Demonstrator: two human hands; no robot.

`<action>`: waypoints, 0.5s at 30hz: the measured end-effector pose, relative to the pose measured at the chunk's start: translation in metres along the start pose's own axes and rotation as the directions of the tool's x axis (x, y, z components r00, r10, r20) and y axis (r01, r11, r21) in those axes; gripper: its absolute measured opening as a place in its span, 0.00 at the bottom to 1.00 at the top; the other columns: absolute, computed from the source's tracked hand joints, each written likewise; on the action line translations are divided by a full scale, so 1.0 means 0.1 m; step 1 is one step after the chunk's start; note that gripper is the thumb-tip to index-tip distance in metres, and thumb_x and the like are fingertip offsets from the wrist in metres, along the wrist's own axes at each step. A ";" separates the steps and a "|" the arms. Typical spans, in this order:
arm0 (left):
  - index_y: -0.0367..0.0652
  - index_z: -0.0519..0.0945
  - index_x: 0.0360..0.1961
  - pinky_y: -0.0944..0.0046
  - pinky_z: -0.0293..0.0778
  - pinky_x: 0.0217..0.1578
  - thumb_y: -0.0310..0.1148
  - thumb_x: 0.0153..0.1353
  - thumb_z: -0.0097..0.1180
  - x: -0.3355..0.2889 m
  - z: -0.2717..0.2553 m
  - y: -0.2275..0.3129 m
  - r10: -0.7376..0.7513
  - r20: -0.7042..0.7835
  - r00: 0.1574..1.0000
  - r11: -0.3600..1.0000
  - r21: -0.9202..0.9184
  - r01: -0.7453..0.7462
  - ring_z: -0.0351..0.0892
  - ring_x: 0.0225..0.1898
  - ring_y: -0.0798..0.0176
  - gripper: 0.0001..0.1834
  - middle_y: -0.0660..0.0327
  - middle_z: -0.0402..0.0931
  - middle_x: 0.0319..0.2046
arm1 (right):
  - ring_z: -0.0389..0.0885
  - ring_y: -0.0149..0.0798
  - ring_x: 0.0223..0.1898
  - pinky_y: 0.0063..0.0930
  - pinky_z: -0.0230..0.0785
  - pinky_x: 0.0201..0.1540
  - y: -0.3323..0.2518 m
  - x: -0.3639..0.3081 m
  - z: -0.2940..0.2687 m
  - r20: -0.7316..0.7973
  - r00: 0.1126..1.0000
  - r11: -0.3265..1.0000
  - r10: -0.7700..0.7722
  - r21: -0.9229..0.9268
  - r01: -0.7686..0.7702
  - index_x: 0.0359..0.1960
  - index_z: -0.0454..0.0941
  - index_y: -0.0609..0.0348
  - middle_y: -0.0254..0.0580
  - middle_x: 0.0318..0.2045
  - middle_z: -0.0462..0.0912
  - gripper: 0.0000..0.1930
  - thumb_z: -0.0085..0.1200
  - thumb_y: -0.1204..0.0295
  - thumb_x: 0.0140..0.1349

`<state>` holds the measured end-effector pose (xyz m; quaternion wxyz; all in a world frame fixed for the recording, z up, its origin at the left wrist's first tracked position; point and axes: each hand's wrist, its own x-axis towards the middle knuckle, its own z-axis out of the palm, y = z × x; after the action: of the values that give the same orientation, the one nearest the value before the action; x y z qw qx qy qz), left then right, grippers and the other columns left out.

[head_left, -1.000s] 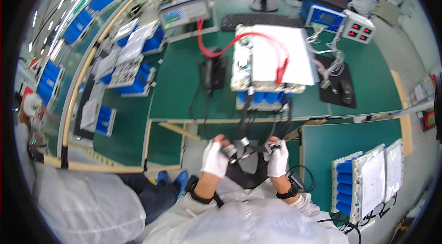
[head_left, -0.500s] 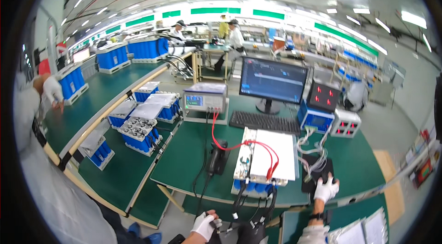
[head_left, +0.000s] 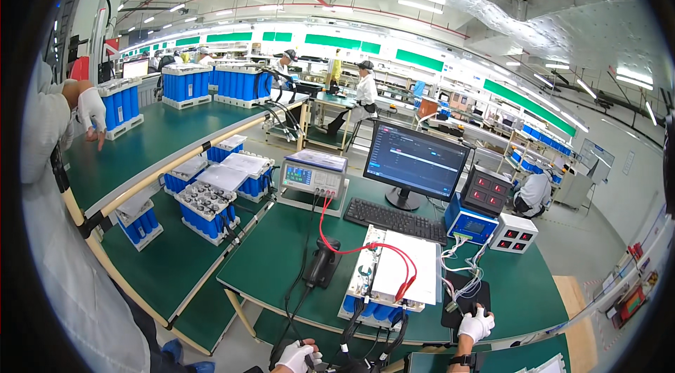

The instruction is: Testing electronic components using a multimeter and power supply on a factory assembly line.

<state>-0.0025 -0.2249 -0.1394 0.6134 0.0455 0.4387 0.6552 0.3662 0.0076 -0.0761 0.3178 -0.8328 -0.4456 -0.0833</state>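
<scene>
Head view, looking out over a factory floor from a green counter (head_left: 281, 246) that fills the lower middle of the frame.

Two gloved hands show at the bottom edge. The left hand (head_left: 295, 357), bottom centre-left, is curled around black cables (head_left: 351, 334) that hang from the counter's front edge; only its knuckles show. The right hand (head_left: 475, 324), bottom centre-right, rests knuckles-up on the front edge of the counter, fingers bent, touching a black mat (head_left: 465, 300); whether it grips anything cannot be told. A dark band circles its wrist.

Between the two hands, slightly higher, lies one battery pack (head_left: 390, 281): blue cells below, a white plate on top. Its long axis runs from the front edge away toward the keyboard (head_left: 394, 220). Two red leads (head_left: 337, 243) cross it, one arching up to a grey test instrument (head_left: 313, 177) in the middle of the frame.

Also on the counter: one monitor (head_left: 416, 161), one black handheld scanner (head_left: 322, 264), one blue box (head_left: 470, 224), and two meters with red digits (head_left: 491, 191).

To the left, several trays of blue cells (head_left: 207, 208) sit on a lower counter. At the far left edge, another person's gloved hand (head_left: 91, 109) hangs over a neighbouring counter. Other workers sit in the upper middle distance.
</scene>
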 end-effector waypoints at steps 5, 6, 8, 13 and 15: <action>0.38 0.68 0.45 0.50 0.78 0.34 0.20 0.58 0.49 0.14 -0.18 -0.05 -0.063 0.039 0.997 0.987 -0.144 0.068 0.79 0.30 0.51 0.13 0.56 0.76 0.29 | 0.67 0.50 0.54 0.41 0.65 0.53 0.01 0.00 0.03 0.010 1.000 1.000 0.000 0.002 0.000 0.44 0.79 0.38 0.47 0.53 0.67 0.21 0.62 0.68 0.44; 0.39 0.69 0.44 0.50 0.79 0.34 0.20 0.59 0.49 0.16 -0.20 -0.06 -0.066 0.041 0.997 0.987 -0.147 0.072 0.79 0.30 0.51 0.12 0.56 0.76 0.28 | 0.67 0.50 0.54 0.41 0.65 0.53 0.01 0.00 0.05 0.023 1.000 1.000 0.000 0.006 0.000 0.44 0.79 0.38 0.47 0.53 0.67 0.21 0.62 0.68 0.44; 0.39 0.70 0.43 0.50 0.79 0.34 0.20 0.59 0.49 0.17 -0.22 -0.08 -0.070 0.055 0.996 0.984 -0.160 0.078 0.80 0.30 0.51 0.11 0.56 0.76 0.28 | 0.67 0.49 0.55 0.38 0.64 0.55 0.04 0.00 0.11 -0.160 0.987 0.998 0.004 0.060 0.006 0.47 0.78 0.42 0.51 0.56 0.63 0.21 0.57 0.73 0.48; 0.40 0.72 0.41 0.50 0.79 0.35 0.23 0.61 0.48 0.10 -0.15 -0.05 -0.098 0.068 0.993 0.976 -0.187 0.109 0.80 0.30 0.51 0.07 0.55 0.76 0.29 | 0.67 0.47 0.47 0.35 0.59 0.54 0.22 -0.18 0.11 -0.254 0.953 0.823 0.163 0.568 0.010 0.40 0.73 0.62 0.52 0.45 0.66 0.17 0.42 0.88 0.48; 0.40 0.71 0.42 0.50 0.79 0.35 0.26 0.63 0.47 0.08 -0.11 -0.04 -0.091 -0.028 0.995 0.991 -0.104 0.088 0.80 0.31 0.50 0.07 0.55 0.76 0.29 | 0.71 0.45 0.44 0.34 0.62 0.51 0.23 -0.53 0.04 -0.227 0.962 0.736 0.149 0.675 0.045 0.40 0.72 0.63 0.49 0.39 0.71 0.13 0.45 0.85 0.51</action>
<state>-0.0083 -0.2247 -0.1521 0.6364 -0.0167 0.4162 0.6492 0.3526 -0.0356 -0.1118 0.6568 -0.6541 -0.3749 -0.0182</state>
